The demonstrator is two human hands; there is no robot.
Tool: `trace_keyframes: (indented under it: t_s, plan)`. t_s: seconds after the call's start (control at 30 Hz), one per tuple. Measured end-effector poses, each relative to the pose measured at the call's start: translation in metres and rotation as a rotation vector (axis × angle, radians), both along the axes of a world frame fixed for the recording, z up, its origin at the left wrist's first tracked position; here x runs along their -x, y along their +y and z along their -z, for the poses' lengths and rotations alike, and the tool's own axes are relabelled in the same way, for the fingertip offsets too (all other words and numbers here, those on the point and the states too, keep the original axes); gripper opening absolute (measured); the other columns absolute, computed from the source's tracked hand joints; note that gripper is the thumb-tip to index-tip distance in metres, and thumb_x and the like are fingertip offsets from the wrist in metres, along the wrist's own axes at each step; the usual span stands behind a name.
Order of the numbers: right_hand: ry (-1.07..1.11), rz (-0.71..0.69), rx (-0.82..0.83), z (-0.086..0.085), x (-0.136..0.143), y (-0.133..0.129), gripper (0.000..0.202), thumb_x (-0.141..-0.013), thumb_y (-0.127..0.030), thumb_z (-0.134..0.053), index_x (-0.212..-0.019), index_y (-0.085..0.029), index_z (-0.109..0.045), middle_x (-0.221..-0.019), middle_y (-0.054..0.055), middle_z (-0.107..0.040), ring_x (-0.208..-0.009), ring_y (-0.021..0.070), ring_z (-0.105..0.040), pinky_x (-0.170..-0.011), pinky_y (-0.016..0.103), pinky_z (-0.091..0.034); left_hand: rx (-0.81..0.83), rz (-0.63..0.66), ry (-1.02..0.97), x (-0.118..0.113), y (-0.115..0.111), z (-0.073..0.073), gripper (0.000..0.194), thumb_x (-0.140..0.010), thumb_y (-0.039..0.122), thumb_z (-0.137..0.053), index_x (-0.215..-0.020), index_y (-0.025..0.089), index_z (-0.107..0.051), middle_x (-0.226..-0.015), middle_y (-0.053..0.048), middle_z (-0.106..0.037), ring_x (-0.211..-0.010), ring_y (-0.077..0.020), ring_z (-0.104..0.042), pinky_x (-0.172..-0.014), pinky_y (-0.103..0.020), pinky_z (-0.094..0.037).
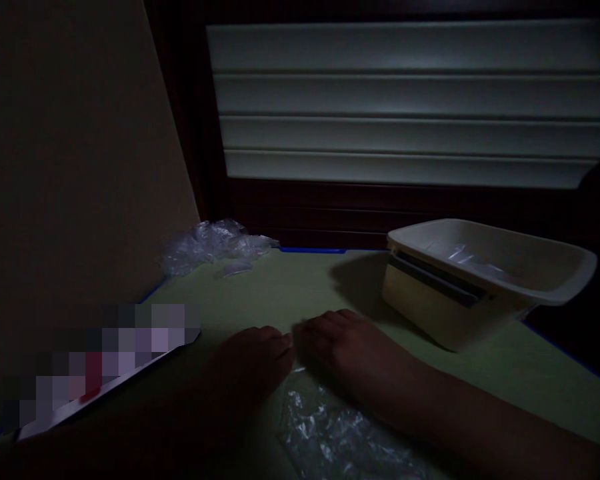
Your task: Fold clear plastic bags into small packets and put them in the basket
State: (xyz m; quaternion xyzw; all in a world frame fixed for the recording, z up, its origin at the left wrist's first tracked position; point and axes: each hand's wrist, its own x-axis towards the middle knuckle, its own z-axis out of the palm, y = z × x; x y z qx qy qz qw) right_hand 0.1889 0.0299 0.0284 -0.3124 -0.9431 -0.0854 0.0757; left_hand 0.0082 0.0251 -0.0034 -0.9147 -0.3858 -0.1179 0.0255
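Note:
A clear, crinkled plastic bag (340,433) lies on the light green tabletop (300,287) close to me, at the bottom of the view. My left hand (260,357) is at its far edge, fingers closed and pinched on the film. Beside it, nearly touching, my right hand (337,343) has its fingers curled down at the same edge, closed on the bag. Both sets of fingertips are dark and partly hidden, and my right forearm crosses over the bag's right side.
At the right stands a cream plastic tub (430,313) with some clear plastic inside. A heap of crumpled clear plastic bags (215,243) lies at the back left. A pixelated flat object (115,367) sits at the left by the wall. Behind is a slatted panel (405,100).

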Motion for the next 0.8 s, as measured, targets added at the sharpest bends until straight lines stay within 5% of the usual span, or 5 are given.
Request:
trace_keyframes:
  t_s: [0.17, 0.4, 0.6, 0.8]
  plan:
    - [-0.06, -0.013, -0.051, 0.008, 0.003, 0.003, 0.012, -0.079, -0.008, -0.057, -0.086, -0.012, -0.066, -0.087, 0.008, -0.066, -0.076, 0.0211, -0.06, -0.069, 0.035, -0.048, -0.005, -0.01, 0.088, -0.002, -0.002, -0.005, 0.025, -0.081, 0.001, -0.042, -0.087, 0.013, -0.063, -0.09, -0.009, -0.067, -0.083, -0.0234, -0.06, -0.072, -0.034, -0.047]
    - [0.025, 0.138, -0.015, 0.024, -0.057, 0.006, 0.035, -0.079, -0.003, -0.049, -0.11, -0.014, -0.062, -0.105, 0.011, -0.065, -0.087, 0.023, -0.061, -0.077, 0.037, -0.049, -0.009, 0.001, 0.181, -0.002, -0.008, -0.021, 0.024, -0.08, 0.001, -0.047, -0.093, 0.014, -0.063, -0.098, -0.009, -0.067, -0.087, -0.0231, -0.06, -0.074, -0.035, -0.049]
    - [0.112, 0.25, 0.165, 0.031, -0.096, 0.013, 0.033, -0.077, -0.007, -0.05, -0.102, -0.021, -0.067, -0.108, 0.008, -0.065, -0.09, 0.024, -0.063, -0.079, 0.036, -0.051, -0.042, 0.024, 0.269, 0.002, -0.004, -0.014, 0.027, -0.076, 0.002, -0.051, -0.099, 0.012, -0.06, -0.103, -0.009, -0.066, -0.087, -0.0243, -0.06, -0.072, -0.035, -0.048]
    - [0.36, 0.343, 0.275, 0.024, -0.094, 0.011, 0.028, -0.084, -0.014, -0.046, -0.1, -0.023, -0.066, -0.099, 0.006, -0.068, -0.085, 0.0201, -0.064, -0.075, 0.031, -0.051, -0.184, 0.099, 0.096, 0.012, -0.008, -0.009, 0.024, -0.082, 0.005, -0.044, -0.098, 0.015, -0.058, -0.103, -0.007, -0.064, -0.092, -0.0217, -0.056, -0.077, -0.034, -0.043]
